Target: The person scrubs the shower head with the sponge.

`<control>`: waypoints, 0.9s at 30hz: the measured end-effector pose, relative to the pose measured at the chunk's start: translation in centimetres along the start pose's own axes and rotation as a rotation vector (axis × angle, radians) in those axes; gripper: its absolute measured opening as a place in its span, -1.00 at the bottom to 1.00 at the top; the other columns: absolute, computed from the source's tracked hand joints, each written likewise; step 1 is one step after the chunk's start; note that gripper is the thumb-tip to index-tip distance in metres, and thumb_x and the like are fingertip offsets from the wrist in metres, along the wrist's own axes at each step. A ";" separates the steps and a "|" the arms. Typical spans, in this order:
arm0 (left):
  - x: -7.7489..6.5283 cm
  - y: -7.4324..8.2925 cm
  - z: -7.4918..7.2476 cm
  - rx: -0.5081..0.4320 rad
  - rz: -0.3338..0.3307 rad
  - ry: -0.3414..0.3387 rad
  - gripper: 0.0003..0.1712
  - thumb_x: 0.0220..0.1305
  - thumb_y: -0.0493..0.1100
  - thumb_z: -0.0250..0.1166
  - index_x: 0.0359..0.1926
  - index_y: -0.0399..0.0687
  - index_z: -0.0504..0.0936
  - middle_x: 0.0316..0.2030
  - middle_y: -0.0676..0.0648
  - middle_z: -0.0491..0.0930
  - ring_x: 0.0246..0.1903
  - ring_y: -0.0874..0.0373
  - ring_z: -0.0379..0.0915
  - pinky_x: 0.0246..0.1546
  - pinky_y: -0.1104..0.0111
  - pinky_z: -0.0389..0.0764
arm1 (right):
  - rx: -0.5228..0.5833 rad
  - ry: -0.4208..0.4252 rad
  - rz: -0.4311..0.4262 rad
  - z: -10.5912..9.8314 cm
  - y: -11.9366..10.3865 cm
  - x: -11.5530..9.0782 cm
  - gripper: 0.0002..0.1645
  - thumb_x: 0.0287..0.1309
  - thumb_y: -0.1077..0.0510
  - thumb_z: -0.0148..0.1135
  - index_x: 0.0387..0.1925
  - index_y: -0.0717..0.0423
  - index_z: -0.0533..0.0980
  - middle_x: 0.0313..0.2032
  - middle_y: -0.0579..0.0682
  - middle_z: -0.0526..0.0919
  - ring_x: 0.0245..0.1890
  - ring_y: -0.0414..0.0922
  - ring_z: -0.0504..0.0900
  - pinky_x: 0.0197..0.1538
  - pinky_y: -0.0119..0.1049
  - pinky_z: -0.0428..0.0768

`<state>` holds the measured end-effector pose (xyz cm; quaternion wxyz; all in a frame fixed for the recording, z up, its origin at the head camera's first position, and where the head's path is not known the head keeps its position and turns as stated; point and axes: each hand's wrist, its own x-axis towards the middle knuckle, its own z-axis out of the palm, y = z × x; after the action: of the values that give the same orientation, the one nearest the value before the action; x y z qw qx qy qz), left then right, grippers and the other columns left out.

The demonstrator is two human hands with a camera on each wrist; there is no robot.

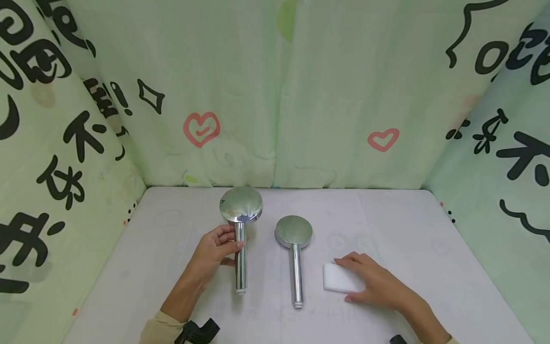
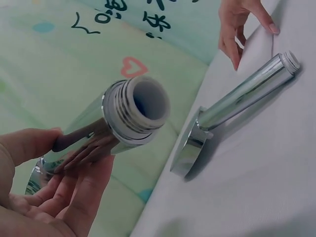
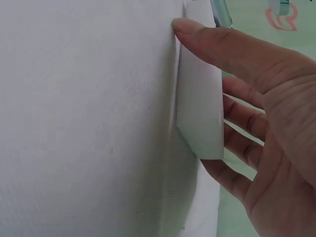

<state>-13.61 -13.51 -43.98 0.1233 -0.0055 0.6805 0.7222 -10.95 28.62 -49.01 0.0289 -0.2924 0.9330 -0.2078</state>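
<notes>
A chrome shower head (image 1: 240, 205) is in my left hand (image 1: 216, 248), its round face up and its handle toward me. My thumb lies across the handle (image 1: 241, 277) with the fingers behind it, and the left wrist view shows the handle's open threaded end (image 2: 143, 106). To the right lies a second, smaller shower head (image 1: 294, 231) on the table, its handle also toward me. Farther right, my right hand (image 1: 375, 282) spans a white rectangular sponge-like block (image 1: 337, 278), thumb at the near edge and fingers along the far one.
A white cloth covers the table (image 1: 172, 229). Pale green curtains (image 1: 240, 95) with black writing and red hearts enclose its back and both sides. A black strap piece (image 1: 198, 332) sits at my left wrist.
</notes>
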 end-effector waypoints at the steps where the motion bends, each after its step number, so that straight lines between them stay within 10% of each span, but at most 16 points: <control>1: 0.0 0.0 0.0 -0.011 0.002 -0.003 -0.45 0.29 -0.28 0.39 0.24 -0.29 0.43 0.09 -0.27 0.64 -0.17 0.09 0.67 -0.29 0.22 0.69 | -0.009 0.003 -0.001 0.0 -0.1 0.1 -0.11 -0.05 -0.12 0.60 0.34 -0.03 0.48 0.13 -0.24 0.50 0.08 -0.23 0.44 0.03 -0.24 0.57; 27: -0.9 0.4 0.8 -0.493 0.059 -0.340 -0.30 0.44 -0.52 -0.01 0.50 -0.40 -0.05 0.40 -0.47 0.19 0.28 -0.13 0.48 0.24 -0.05 0.49 | -0.029 0.069 -0.062 -0.6 -0.1 0.9 -0.27 -0.06 0.06 0.59 0.19 0.06 0.56 0.04 -0.19 0.52 -0.01 -0.26 0.45 -0.06 -0.30 0.56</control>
<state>-12.69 -12.93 -43.43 0.2097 0.1056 0.4542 0.8594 -11.71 28.31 -48.36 -0.0140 -0.3144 0.9267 -0.2052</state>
